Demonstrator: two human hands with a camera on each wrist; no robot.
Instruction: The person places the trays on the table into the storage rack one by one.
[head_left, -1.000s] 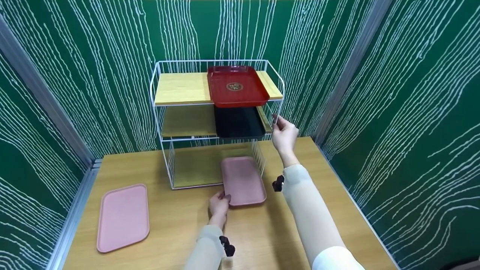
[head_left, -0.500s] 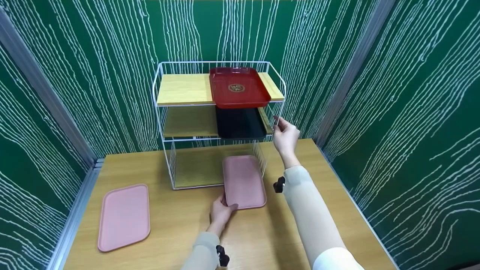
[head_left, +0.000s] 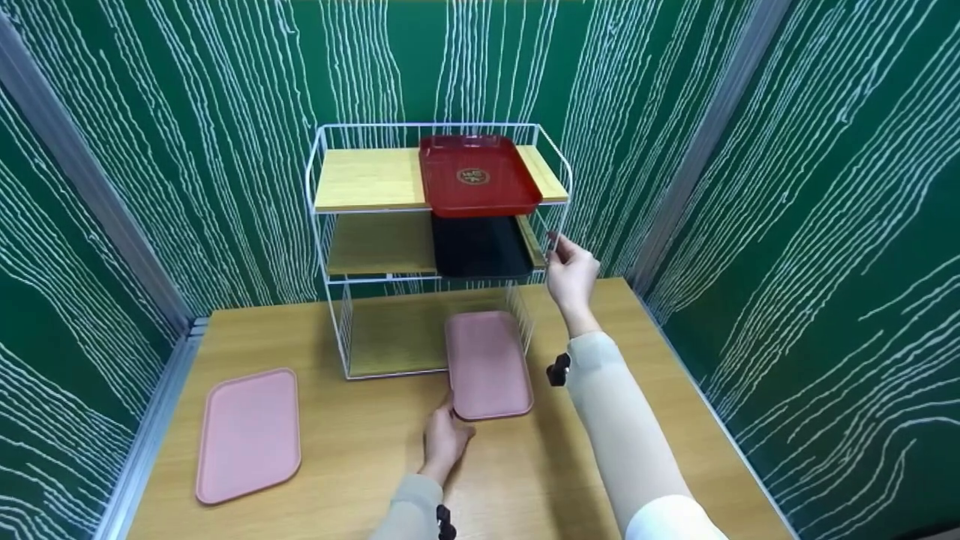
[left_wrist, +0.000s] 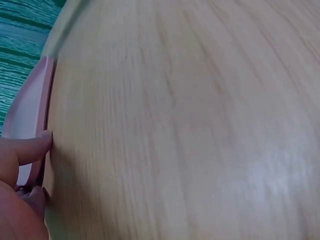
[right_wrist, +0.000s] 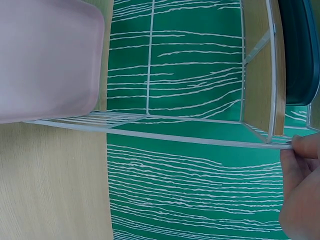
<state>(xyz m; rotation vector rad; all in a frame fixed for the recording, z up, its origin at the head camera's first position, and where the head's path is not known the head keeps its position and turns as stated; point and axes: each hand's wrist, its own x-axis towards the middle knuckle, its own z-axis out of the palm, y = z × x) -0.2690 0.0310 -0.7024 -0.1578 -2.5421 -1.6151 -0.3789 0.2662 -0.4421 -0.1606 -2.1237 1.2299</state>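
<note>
A pink tray (head_left: 491, 367) lies partly inside the bottom level of a white wire rack (head_left: 326, 289), its near end sticking out over the table. Beside the tray's near left corner is my left hand (head_left: 446, 439). Its fingers touch the tray's edge, while the thumb lies off the tray, just in front of the near rim. My right hand (head_left: 573, 277) pinches the rack's front right post between thumb and fingers, as the right wrist view also shows. A red tray (head_left: 484, 180) rests on the top shelf. Below it, a black tray (head_left: 480, 247) sits on the middle shelf.
A second pink tray (head_left: 251, 435) lies on the wooden table (head_left: 360, 450) at the left. Green walls with white streaked lines stand behind and on both sides. Metal rails (head_left: 142, 442) run along the table's left side.
The pink tray shifted slightly toward me at first, then stayed still. My left thumb has come off its corner, and that hand has moved a little nearer me. My right hand keeps its hold.
</note>
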